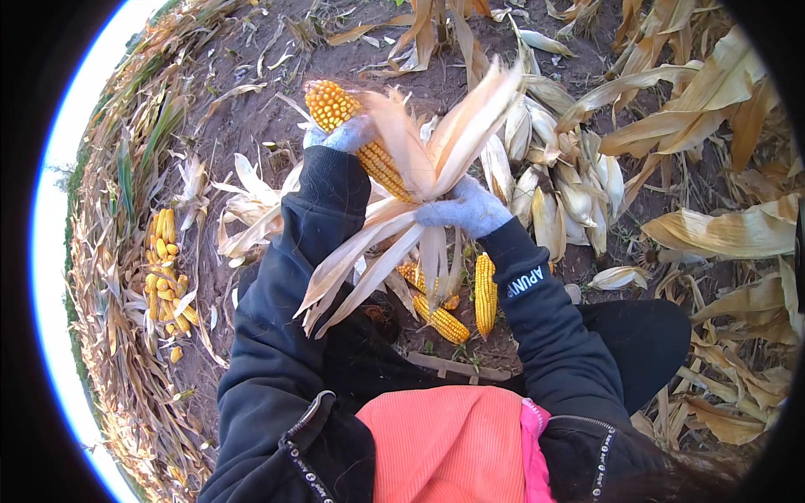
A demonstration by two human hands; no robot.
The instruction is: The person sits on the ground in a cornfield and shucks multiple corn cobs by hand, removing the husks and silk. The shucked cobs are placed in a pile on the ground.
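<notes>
A yellow ear of corn (pixel 382 166) is held slantwise before me, its kernels bare along most of its length. My left hand (pixel 343 133), in a light knit glove, is wrapped around the ear near its tip. At the base, my right hand (pixel 468 207), gloved likewise, grips the peeled-back dry husk (pixel 415 141). Husk leaves fan out both up and down from there, and the stalk end is hidden by glove and husk. On the soil below my hands lie several husked ears (pixel 485 295).
A pile of unhusked ears (pixel 566 182) lies beyond my right hand. Farther left is a heap of husked ears (pixel 165 276). Empty husks (pixel 251 201) rest on the soil beside my left arm. Dry corn stalks and leaves (pixel 717 113) crowd the right side.
</notes>
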